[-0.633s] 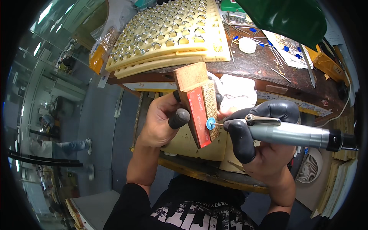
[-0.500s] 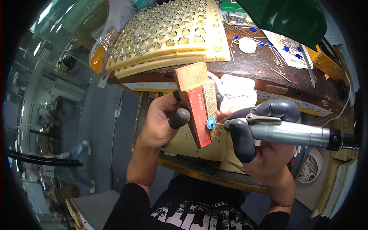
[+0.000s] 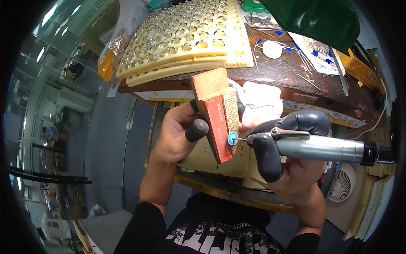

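Observation:
My left hand [image 3: 172,134] is closed around a wooden block [image 3: 210,83], which it holds tilted in front of the bench edge. A black cover sits on its thumb; some of its fingers are hidden behind the block. Along the block run a red printed strip [image 3: 216,125] and a coarse brown abrasive-looking strip [image 3: 231,111]. My right hand [image 3: 292,175], with black covers on thumb and fingers, grips a grey rotary handpiece [image 3: 325,148] like a pen. At its thin shaft's tip, a small blue disc [image 3: 232,138] meets the lower end of the strips.
Stacked cream trays [image 3: 177,59] full of rings stand on the bench's far left. Thin metal tools, a white round lid [image 3: 272,49] and a long file [image 3: 339,72] lie at right. A dark green lamp shade [image 3: 317,21] hangs above. A fan [image 3: 341,183] stands lower right.
Both hands, the block and the handpiece stay almost where they were. At the far left, a walking person's legs have gone from view, and a white-clothed person shows at lower left.

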{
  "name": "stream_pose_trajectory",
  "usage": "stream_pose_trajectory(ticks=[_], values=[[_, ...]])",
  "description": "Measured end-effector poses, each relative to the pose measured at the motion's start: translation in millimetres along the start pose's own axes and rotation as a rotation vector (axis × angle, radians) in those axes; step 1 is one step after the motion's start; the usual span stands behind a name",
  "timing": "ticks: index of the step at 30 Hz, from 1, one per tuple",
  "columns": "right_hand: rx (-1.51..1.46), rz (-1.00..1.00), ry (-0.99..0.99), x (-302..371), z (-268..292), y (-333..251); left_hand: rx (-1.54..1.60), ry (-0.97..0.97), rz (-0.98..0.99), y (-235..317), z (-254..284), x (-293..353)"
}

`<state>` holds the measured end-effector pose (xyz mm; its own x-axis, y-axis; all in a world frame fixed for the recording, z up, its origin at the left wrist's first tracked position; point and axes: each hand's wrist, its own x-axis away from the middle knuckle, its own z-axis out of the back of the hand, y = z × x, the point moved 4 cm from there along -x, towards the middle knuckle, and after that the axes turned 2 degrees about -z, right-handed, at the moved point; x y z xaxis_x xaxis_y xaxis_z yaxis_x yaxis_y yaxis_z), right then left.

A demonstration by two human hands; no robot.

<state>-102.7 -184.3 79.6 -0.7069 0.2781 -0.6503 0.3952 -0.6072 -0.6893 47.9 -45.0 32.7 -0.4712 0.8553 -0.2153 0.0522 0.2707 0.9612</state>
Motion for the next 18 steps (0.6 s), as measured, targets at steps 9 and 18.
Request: stream_pose_trajectory(ticks=[9,18], values=[[0.097,0.034,0.013,-1.6,-0.5,-2.4,0.133,-0.04,-0.081,-1.8,-1.9,-1.5],[0.071,0.01,0.052,2.6,-1.9,3.1,0.086,-0.059,-0.089,-1.9,1.2,-0.9]])
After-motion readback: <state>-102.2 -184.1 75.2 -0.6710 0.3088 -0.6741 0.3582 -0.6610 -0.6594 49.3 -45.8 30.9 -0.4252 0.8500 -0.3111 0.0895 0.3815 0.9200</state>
